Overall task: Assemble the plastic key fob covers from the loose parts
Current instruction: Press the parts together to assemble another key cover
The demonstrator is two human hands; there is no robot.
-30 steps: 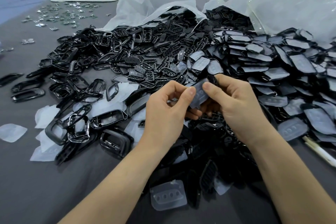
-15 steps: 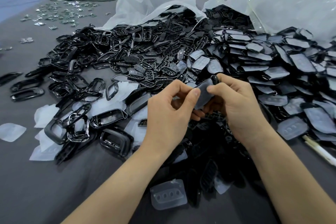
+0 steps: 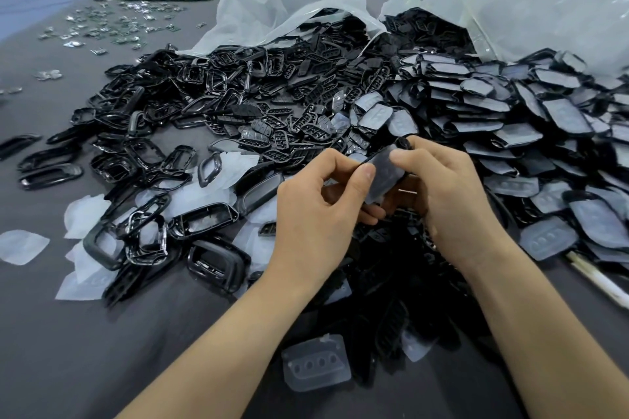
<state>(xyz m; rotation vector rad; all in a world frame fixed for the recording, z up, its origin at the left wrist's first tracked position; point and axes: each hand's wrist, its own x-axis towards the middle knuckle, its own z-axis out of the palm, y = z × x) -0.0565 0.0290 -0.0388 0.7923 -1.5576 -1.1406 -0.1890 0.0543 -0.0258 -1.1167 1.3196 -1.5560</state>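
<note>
**Head view: both hands pinching one fob part over the pile**

Head camera shows our left hand (image 3: 316, 211) and right hand (image 3: 442, 194) closed together on one key fob cover piece (image 3: 384, 173), held up just above the black pile near the tabletop's middle. Left thumb presses its lower left edge; right thumb and forefinger pinch the upper end. Other fingers are curled underneath; we cannot tell whether they hold a second part.

The piece looks like a thin black shell with a frosted film or pad on its face. We judge it light, fairly stiff and glossy, so probably slippery. Best gripped by the edges, not the filmed face.

Loose stock: black frames (image 3: 143, 160) toward the left edge, button plates (image 3: 299, 133) in the centre, filmed shells (image 3: 544, 133) toward the right edge, spilling from plastic bags (image 3: 299, 3) at the far edge. One clear button pad (image 3: 316, 364) lies near the front edge.
</note>
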